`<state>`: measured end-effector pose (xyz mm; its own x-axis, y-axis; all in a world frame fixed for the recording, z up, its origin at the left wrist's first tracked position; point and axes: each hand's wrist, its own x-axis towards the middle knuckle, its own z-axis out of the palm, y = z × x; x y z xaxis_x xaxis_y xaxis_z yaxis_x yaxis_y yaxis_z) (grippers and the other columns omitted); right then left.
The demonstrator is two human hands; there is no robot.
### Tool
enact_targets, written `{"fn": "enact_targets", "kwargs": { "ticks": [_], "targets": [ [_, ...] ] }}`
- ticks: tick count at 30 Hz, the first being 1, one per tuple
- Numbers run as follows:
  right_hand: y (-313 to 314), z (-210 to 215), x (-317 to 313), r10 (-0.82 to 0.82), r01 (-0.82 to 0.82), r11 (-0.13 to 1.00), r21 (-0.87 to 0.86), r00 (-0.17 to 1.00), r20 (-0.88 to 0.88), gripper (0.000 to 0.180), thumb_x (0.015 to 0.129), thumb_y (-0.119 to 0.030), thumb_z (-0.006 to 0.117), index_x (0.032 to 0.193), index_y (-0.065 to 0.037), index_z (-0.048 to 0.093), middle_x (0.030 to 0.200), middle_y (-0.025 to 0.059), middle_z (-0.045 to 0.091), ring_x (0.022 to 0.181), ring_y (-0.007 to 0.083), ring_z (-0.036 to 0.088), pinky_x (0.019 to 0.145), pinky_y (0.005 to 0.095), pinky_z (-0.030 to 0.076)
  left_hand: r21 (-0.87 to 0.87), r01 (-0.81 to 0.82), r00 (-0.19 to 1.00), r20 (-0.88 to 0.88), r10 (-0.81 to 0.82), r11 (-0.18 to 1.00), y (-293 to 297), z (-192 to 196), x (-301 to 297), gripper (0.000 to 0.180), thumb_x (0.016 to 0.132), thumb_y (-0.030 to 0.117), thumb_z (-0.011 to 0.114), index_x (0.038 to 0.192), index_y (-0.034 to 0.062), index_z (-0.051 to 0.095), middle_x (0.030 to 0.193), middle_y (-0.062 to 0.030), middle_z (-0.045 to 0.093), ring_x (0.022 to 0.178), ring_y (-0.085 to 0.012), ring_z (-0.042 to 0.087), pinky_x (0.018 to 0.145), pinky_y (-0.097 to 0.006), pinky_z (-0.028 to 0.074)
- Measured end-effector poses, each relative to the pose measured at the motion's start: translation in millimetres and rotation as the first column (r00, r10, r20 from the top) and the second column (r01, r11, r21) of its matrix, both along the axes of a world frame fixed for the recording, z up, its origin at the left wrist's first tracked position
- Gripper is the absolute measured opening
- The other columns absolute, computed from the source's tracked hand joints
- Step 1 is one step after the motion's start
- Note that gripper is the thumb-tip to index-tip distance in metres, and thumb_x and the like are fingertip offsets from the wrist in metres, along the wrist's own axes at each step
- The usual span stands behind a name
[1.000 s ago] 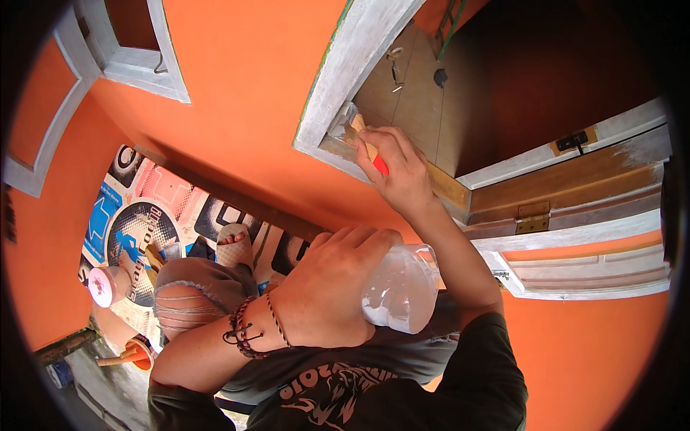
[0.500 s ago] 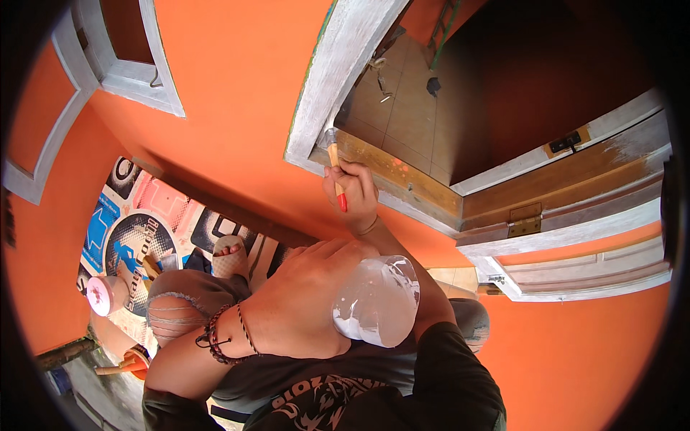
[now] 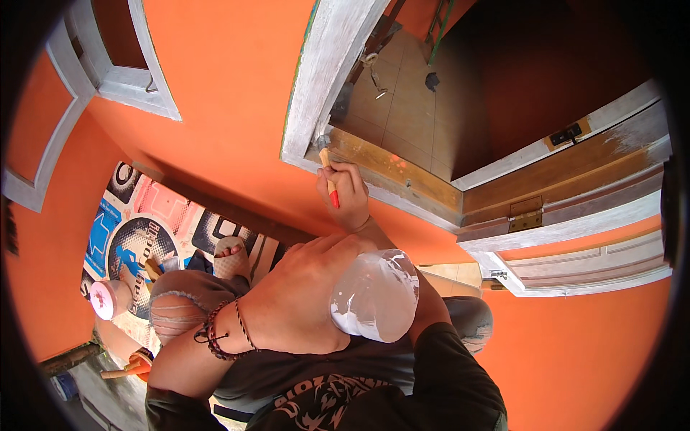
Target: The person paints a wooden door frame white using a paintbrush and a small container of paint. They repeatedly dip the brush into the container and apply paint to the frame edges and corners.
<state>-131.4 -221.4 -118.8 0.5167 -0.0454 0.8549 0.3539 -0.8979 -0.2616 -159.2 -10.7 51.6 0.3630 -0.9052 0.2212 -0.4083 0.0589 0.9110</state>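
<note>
One left hand (image 3: 298, 294), fingertips hidden, clasps one translucent, white-smeared plastic cup (image 3: 379, 296); one right hand (image 3: 349, 198) grips one red-ended wooden paintbrush (image 3: 325, 156), bristles indistinct, at the corner of one white-painted wooden doorframe (image 3: 321, 79), cut off above.

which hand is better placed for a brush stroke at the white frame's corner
Likely the right hand: it holds the brush, bristles at the frame corner. The left hand holds the cup.

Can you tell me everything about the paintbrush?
The paintbrush has a pale, wooden-looking handle with a red end, and a greyish head; its bristles are too small to make out. It slants, red end nearest the person. The right hand grips the handle, and the head seems to touch the whitish frame at its corner.
</note>
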Motion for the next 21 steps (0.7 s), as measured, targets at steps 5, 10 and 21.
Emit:
{"fn": "enact_targets", "kwargs": {
  "ticks": [5, 10, 21],
  "targets": [
    [8, 7, -24, -0.038, 0.025, 0.995, 0.1, 0.991, 0.13, 0.027, 0.079, 0.001, 0.081, 0.096, -0.003, 0.06, 0.1, 0.0153, 0.065, 0.08, 0.0278, 0.068, 0.068, 0.0343, 0.058, 0.046, 0.003, 1.0, -0.022, -0.002, 0.999, 1, -5, 1, 0.081, 0.055, 0.012, 0.085, 0.129, 0.0058, 0.054, 0.122, -0.0146, 0.061, 0.116, -0.0362, 0.06, 0.099, -0.044, 0.047],
    [15, 40, -5, -0.002, -0.023, 0.993, 0.112, 0.975, 0.222, 0.026, 0.08, 0.003, 0.08, 0.097, -0.001, 0.06, 0.104, 0.0176, 0.065, 0.083, 0.0283, 0.068, 0.071, 0.0339, 0.057, 0.035, 0.04, 0.999, -0.018, -0.039, 0.999, -2, 1, 2, 0.082, 0.055, 0.012, 0.086, 0.13, 0.0061, 0.053, 0.124, -0.0138, 0.061, 0.118, -0.0354, 0.059, 0.1, -0.043, 0.046],
    [13, 16, -31, -0.018, -0.01, 0.978, 0.209, 0.991, 0.129, 0.024, 0.083, -0.001, 0.079, 0.098, -0.001, 0.059, 0.1, 0.0173, 0.066, 0.082, 0.0304, 0.068, 0.069, 0.037, 0.057, -0.017, 0.048, 0.999, -0.013, -0.048, 0.999, -4, -1, 1, 0.08, 0.055, 0.011, 0.085, 0.129, 0.0056, 0.054, 0.12, -0.0126, 0.063, 0.116, -0.0348, 0.06, 0.098, -0.043, 0.048]
  ]
}}
